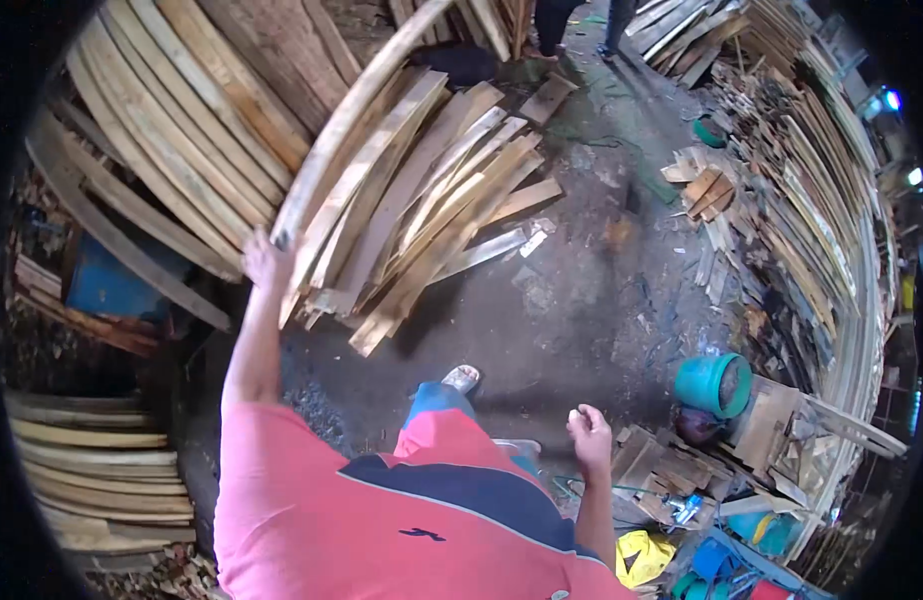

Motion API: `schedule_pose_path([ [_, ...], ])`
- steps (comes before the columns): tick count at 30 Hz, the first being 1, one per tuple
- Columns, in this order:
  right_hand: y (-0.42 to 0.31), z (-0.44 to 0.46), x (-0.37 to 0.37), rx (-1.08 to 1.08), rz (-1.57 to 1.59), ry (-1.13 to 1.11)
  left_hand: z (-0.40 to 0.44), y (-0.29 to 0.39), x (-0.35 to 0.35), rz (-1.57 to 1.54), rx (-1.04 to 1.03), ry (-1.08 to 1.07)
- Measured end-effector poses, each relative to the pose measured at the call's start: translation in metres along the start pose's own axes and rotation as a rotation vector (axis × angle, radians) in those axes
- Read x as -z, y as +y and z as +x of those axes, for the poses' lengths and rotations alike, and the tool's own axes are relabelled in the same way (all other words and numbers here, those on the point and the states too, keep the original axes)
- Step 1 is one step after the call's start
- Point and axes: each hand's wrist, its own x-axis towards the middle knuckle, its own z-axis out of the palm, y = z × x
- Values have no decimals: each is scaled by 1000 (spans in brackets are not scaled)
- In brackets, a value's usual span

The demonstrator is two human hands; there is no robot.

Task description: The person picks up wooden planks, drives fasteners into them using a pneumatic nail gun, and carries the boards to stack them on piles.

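Observation:
My left hand (268, 262) reaches out to the near end of a long wooden plank (334, 135), its fingers around the edge. This plank slants up and away over a pile of loose boards (422, 200). Beside the hand on the left is a stack of long planks (182, 130). My right hand (590, 438) hangs in front of my body above the floor, fingers curled in. A small pale spot shows at its fingertips; I cannot make out what it is.
A green bucket (717, 386) stands at the right near wood scraps (652, 470). More boards (812, 230) line the right side, and a stack (102, 470) lies lower left. A yellow bag (644, 557) lies lower right. Another person's legs (552, 25) show at the top.

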Motion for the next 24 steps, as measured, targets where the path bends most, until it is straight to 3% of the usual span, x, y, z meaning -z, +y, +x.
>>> schedule_pose_path([
  [1, -17, -5, -2, 14, -92, 11, 33, -14, -32, -9, 22, 148],
  [2, -32, -8, -2, 31, -187, 15, 47, 8, -20, -41, 140, 128],
  [4, -8, -15, -5, -89, -145, -17, 67, 43, -19, -70, 297, -290],
  [6, 27, -29, -3, -152, -173, -36, 41, 66, -70, -343, 38, -349],
  [7, 50, -35, 0, -261, -338, -109, 4, 97, -80, -533, 103, -458],
  [8, 68, -37, 6, -361, -500, -177, -26, 108, -101, -345, -190, -754],
  [9, 75, -44, 13, -357, -490, -170, -77, 151, -67, -409, -46, -807],
  [10, 82, -53, 18, -302, -673, -215, -122, 160, -95, -225, -329, -971],
  [11, 85, -60, 18, -254, -848, -256, -166, 170, -60, -274, -432, -1112],
  [12, 84, -65, 18, -281, -823, -240, -222, 164, -106, -130, -895, -1240],
  [13, 70, -67, 17, -344, -677, -175, -263, 156, -79, -227, -878, -1278],
  [14, 57, -67, 15, -405, -530, -97, -300, 151, -76, -95, -894, -1459],
  [16, 35, -61, 8, -402, -399, 13, -295, 188, -21, 6, -404, -1541],
  [17, 14, -53, 6, -395, -315, 8, -301, 193, -46, 25, -462, -1539],
  [19, -7, -35, -5, -276, -182, -55, -311, 194, -118, -162, -1323, -1402],
  [20, -14, -21, -12, -158, -134, -110, -299, 206, -120, -141, -1366, -1388],
  [22, -116, -3, -16, -199, -5, -313, -268, 237, -109, 342, -1512, -1386],
  [23, -104, 13, -33, -4, 163, -420, -258, 249, -95, 370, -1536, -1356],
  [24, -139, 17, -37, 137, 300, -542, -250, 260, -78, 338, -1512, -1287],
])
